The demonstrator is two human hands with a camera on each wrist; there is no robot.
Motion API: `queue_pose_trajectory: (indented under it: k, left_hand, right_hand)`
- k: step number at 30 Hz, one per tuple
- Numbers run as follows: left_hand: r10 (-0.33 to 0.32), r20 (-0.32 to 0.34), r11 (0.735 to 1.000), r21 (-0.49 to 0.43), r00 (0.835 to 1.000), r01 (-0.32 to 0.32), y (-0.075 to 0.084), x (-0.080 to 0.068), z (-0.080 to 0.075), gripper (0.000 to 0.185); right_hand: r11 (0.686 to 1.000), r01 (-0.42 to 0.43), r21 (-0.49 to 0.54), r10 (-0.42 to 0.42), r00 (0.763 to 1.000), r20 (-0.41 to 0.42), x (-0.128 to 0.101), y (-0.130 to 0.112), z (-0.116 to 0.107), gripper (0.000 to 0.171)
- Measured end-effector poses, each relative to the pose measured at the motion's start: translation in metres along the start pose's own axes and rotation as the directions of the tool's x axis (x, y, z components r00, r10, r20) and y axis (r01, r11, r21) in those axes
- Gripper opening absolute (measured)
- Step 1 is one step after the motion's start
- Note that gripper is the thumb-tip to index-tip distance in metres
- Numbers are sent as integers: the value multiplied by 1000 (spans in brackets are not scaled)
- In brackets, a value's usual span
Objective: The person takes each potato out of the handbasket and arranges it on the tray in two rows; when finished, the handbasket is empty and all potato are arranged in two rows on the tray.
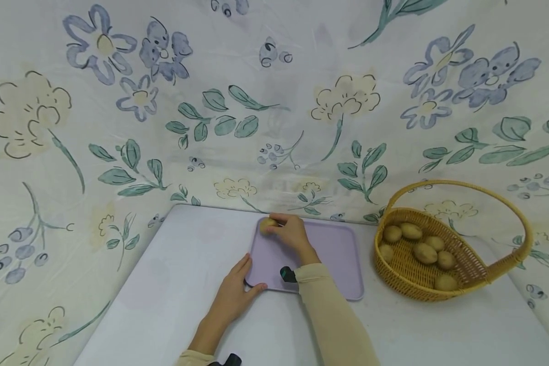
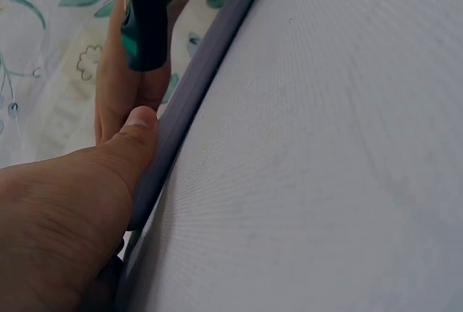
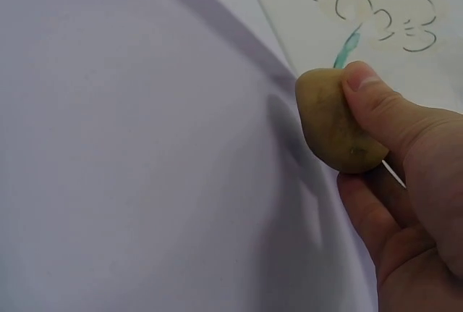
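My right hand [image 1: 292, 234] pinches a potato [image 1: 268, 225] between thumb and fingers over the far left corner of a lilac tray [image 1: 334, 262]. Close up in the right wrist view, the yellow-brown potato [image 3: 329, 120] sits in the fingertips of the right hand [image 3: 412, 160], near the tray's rim. At the tray's near left corner is my left hand [image 1: 232, 292], its fingers extended along the left side and its thumb at the near edge. The left wrist view has the left thumb [image 2: 137, 135] against the tray rim [image 2: 195, 87]; the other left fingers are mostly hidden there.
A wicker basket [image 1: 407, 292] with a tall arched handle stands right of the tray, holding several potatoes [image 1: 425, 252]. The white table [image 1: 187, 244] meets a floral cloth [image 1: 283, 127] behind and at the sides. Dark wrist cameras [image 1: 287, 274] are worn on both wrists.
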State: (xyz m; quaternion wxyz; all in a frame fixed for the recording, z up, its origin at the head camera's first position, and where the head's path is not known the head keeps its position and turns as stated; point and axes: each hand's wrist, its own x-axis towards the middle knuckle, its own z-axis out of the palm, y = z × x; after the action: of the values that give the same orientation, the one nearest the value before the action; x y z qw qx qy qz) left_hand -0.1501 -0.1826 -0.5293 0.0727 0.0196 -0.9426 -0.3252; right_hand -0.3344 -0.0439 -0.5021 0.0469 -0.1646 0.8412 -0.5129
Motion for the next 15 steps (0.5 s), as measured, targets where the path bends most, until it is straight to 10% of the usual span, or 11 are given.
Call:
queue_pose_trajectory:
  k: [15]
  left_hand:
    - [11, -5, 1000, 15, 1000, -11, -1, 0, -1, 87]
  right_hand:
    - [1000, -14, 12, 13, 1000, 7, 2, 3, 5, 46]
